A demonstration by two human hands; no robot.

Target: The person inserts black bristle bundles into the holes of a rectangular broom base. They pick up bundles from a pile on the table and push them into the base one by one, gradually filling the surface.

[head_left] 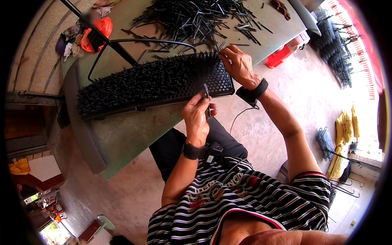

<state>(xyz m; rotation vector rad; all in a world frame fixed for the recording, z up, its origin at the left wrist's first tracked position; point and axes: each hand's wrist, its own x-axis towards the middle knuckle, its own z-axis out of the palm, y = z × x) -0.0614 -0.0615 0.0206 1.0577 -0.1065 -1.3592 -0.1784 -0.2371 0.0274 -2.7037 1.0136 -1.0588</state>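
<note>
A long black panel (220,79) full of round holes lies slanted across the table. Dense black bristle-like strips (139,79) stand in most of it, while the holes at its right end are bare. My left hand (197,116) is closed around a few thin dark strips (206,90), just in front of the panel's near edge. Over the far right corner, my right hand (240,65) pinches with thumb and fingers beside the last upright strips; whatever is between the fingertips is too small to make out.
A large pile of loose black strips (188,20) covers the far part of the green table (134,143). A black metal frame (118,51) rises behind the panel. An orange bag (98,34) lies at far left, and a red stool (279,55) stands beyond the table's right edge.
</note>
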